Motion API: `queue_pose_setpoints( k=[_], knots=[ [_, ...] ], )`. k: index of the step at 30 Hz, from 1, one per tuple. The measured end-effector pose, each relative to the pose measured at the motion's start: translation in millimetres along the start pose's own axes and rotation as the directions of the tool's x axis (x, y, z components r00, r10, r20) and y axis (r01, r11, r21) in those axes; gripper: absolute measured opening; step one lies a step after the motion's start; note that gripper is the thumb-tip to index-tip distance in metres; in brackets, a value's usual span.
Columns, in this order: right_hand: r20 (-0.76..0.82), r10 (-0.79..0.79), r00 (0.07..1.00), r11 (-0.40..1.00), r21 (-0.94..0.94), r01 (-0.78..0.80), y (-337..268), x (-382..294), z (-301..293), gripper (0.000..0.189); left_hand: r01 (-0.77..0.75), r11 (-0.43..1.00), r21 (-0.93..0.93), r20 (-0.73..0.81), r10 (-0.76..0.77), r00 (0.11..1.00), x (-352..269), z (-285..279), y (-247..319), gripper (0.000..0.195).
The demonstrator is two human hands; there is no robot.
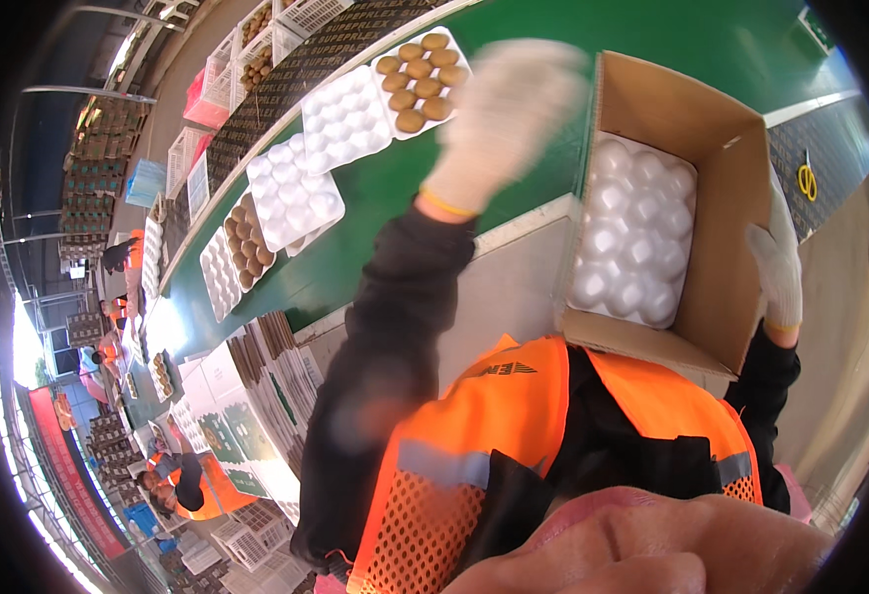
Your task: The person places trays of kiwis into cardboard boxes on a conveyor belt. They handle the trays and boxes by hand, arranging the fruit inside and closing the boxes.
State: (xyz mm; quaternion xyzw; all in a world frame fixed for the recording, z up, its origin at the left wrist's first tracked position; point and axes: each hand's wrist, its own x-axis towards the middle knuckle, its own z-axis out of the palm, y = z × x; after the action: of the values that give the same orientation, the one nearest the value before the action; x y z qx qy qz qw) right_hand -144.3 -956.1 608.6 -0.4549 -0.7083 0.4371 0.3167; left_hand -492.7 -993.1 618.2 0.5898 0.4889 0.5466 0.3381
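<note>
In front of my chest stands an open cardboard box [724, 178]. A white moulded plastic fruit tray [631, 234] lies inside it, bumps facing up. My right hand [780, 260], in a white knit glove, grips the box's right wall, with the thumb over the rim and the fingers outside. My left hand [512, 119], also gloved, is blurred above the green conveyor belt [531, 167]. It overlaps the right edge of a white tray of brown kiwifruit [420, 85]; whether it touches or holds anything cannot be made out.
White trays [345, 119] line the belt's far side, with another kiwifruit tray [249, 241] farther left. Flattened cartons [278, 364] are stacked at left. Yellow-handled scissors [807, 182] lie on a surface at right. A co-worker in an orange vest [215, 490] is at lower left.
</note>
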Motion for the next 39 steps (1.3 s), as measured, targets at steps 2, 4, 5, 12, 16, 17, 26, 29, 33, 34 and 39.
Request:
queue_pose_setpoints(
  k=[2, 4, 5, 12, 16, 17, 26, 29, 33, 34, 39],
  knots=[
    [-0.062, 0.043, 0.997, 0.992, -0.116, -0.050, 2, -7, -7, 0.063, 0.242, 0.899, -0.364, -0.435, -0.394, 0.810, -6, -63, -83, 0.023],
    [-0.011, 0.037, 0.999, 0.988, -0.149, -0.038, 2, 5, -1, 0.062, 0.135, 0.783, -0.608, -0.302, -0.384, 0.872, -107, -174, -253, 0.030],
    [0.004, 0.057, 0.998, 0.989, -0.134, -0.056, 6, 5, -4, 0.060, 0.355, 0.867, -0.350, -0.368, -0.475, 0.799, -137, -195, -287, 0.030],
    [-0.062, 0.170, 0.983, 0.980, -0.091, -0.176, 11, -9, -11, 0.051, 0.683, 0.526, 0.507, -0.550, -0.413, 0.726, -67, -233, -323, 0.033],
    [0.087, 0.095, 0.992, 0.996, -0.004, -0.095, 9, 31, 16, 0.051, 0.748, -0.294, 0.595, -0.790, -0.381, 0.480, -87, -341, -368, 0.025],
    [0.008, 0.159, 0.987, 0.986, -0.057, -0.158, 8, 15, 10, 0.050, 0.836, 0.202, 0.510, -0.797, -0.253, 0.548, -40, -275, -353, 0.025],
    [-0.088, 0.241, 0.967, 0.970, 0.065, -0.236, -22, 0, 27, 0.054, 0.325, 0.224, 0.919, -0.309, -0.101, 0.946, 83, -62, -268, 0.076],
    [-0.103, 0.240, 0.965, 0.970, 0.075, -0.233, -20, -4, 27, 0.054, 0.331, -0.019, 0.943, -0.330, -0.158, 0.931, 102, -26, -281, 0.063],
    [-0.041, 0.221, 0.974, 0.973, 0.073, -0.218, -29, 4, 34, 0.052, 0.121, -0.310, 0.943, -0.155, -0.087, 0.984, 95, -49, -366, 0.034],
    [-0.070, 0.240, 0.968, 0.967, 0.102, -0.232, -23, -1, 31, 0.052, 0.057, -0.082, 0.995, -0.052, 0.053, 0.997, 86, -50, -356, 0.025],
    [-0.049, 0.225, 0.973, 0.967, 0.135, -0.217, -11, 0, 23, 0.051, -0.033, 0.085, 0.996, 0.028, 0.062, 0.998, 0, -111, -347, 0.038]
  ],
)
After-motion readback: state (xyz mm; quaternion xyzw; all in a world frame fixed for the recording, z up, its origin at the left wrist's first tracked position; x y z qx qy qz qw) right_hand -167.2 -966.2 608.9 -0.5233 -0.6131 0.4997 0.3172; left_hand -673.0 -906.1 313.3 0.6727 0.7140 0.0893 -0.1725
